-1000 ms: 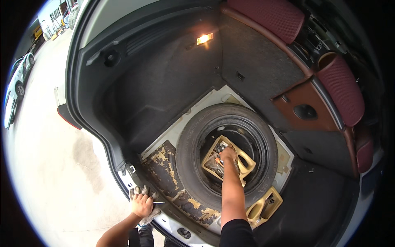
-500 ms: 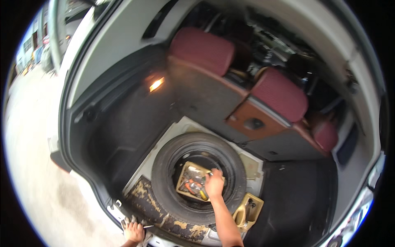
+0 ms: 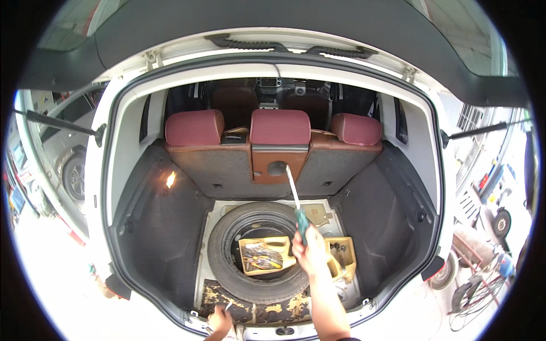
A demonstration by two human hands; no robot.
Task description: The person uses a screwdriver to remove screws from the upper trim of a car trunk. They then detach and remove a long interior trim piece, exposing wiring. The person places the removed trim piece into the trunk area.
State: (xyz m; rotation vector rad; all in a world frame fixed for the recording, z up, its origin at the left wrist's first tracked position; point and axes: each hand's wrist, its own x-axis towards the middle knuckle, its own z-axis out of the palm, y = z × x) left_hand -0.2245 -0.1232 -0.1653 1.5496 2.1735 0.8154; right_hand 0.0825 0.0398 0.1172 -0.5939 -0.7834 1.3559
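Note:
Raised over the spare tire [image 3: 224, 282] in the car's trunk, my right hand [image 3: 310, 252] grips a screwdriver [image 3: 303, 223] by its dark green handle. Its long pale shank points up and forward. A yellow plastic tray [image 3: 290, 258] filled with mixed hand tools sits in the wheel's hollow, just left of that hand. My left hand [image 3: 220, 321] is low at the trunk's rear sill, fingers closed. A thin, light-coloured piece sticks out of it, too small to identify.
A second yellow tray [image 3: 351, 271] with small dark parts stands right of the tire. Worn dark padding [image 3: 278, 310] lies in front of it. Maroon-topped rear seats [image 3: 280, 126] close off the far side. The raised tailgate [image 3: 273, 20] hangs overhead, and a lamp [image 3: 170, 179] glows at left.
My right hand has come up out of the tool tray and now holds the screwdriver. The view has levelled and swung, showing the tailgate. My left hand stays near the sill.

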